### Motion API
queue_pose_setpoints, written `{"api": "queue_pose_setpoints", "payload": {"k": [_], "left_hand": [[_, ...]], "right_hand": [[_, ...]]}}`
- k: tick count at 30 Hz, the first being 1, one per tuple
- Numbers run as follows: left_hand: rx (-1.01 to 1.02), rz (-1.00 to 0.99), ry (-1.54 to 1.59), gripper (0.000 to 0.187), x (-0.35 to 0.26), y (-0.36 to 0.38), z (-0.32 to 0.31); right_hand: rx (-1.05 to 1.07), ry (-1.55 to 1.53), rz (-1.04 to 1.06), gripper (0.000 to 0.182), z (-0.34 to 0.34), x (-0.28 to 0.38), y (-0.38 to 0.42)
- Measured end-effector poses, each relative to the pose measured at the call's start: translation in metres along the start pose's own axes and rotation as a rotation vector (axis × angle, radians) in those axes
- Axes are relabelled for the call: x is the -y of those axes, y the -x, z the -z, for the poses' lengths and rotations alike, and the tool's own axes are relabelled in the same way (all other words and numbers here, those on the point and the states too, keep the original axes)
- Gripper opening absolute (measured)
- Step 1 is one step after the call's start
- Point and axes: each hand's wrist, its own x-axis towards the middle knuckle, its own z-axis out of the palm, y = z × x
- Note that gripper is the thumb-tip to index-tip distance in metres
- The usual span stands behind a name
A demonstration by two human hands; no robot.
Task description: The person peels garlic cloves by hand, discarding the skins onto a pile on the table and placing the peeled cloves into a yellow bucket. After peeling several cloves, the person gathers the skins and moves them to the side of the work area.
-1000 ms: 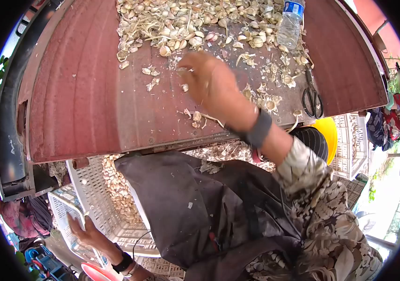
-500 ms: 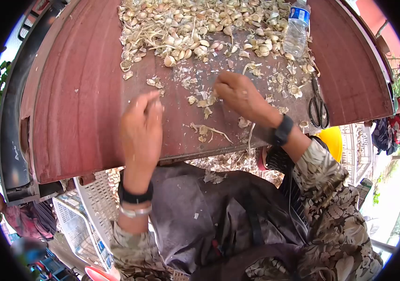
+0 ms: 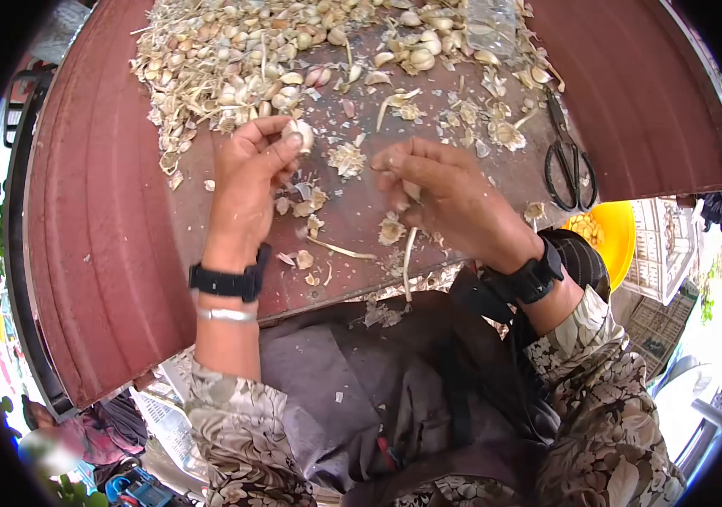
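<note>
Between the thumb and fingers of my left hand (image 3: 243, 173) is a pale garlic clove (image 3: 304, 135), held up above the tabletop. My right hand (image 3: 450, 190) is level with it to the right, fingers curled and thumb pressed in, partly blurred. Something pale shows under its palm, and I cannot tell what it is. A clump of papery garlic skin (image 3: 347, 160) lies between the two hands. Beneath them are a dry garlic stalk (image 3: 340, 248) and more scraps of skin. The garlic pile (image 3: 226, 59) spreads just beyond my left hand.
Black-handled scissors (image 3: 570, 173) lie at the right of the reddish tabletop (image 3: 99, 220). A clear plastic bottle (image 3: 491, 25) rests at the back. Below the right edge stand a yellow bowl (image 3: 623, 245) holding peeled cloves and a white crate (image 3: 663, 245). Dark cloth (image 3: 361, 372) covers my lap.
My left hand has taken hold of a garlic clove. My right hand has turned, its fingers now less tightly fisted. The view has shifted, moving the pile and bottle up and leftward in the picture.
</note>
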Motion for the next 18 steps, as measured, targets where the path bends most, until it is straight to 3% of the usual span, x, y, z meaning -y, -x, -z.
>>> {"api": "queue_pose_setpoints", "payload": {"k": [3,5,8,15,18], "left_hand": [[0.225,0.081,0.248,0.031,0.0,0.037,-0.037],[0.189,0.068,0.238,0.032,0.008,0.052,-0.054],[0.131,0.05,0.251,0.034,0.015,0.062,-0.063],[0.04,-0.075,0.307,0.028,0.022,0.063,-0.074],[-0.021,-0.072,0.343,0.026,0.028,0.06,-0.076]], "right_hand": [[-0.033,0.11,-0.004,0.025,-0.005,0.004,-0.001],[-0.005,0.13,0.005,0.025,-0.004,0.001,0.0],[-0.112,0.403,0.139,0.02,-0.005,0.004,0.008],[-0.068,0.273,0.144,0.017,-0.002,-0.003,0.005],[-0.091,0.082,0.162,0.015,-0.005,-0.014,0.002]]}}
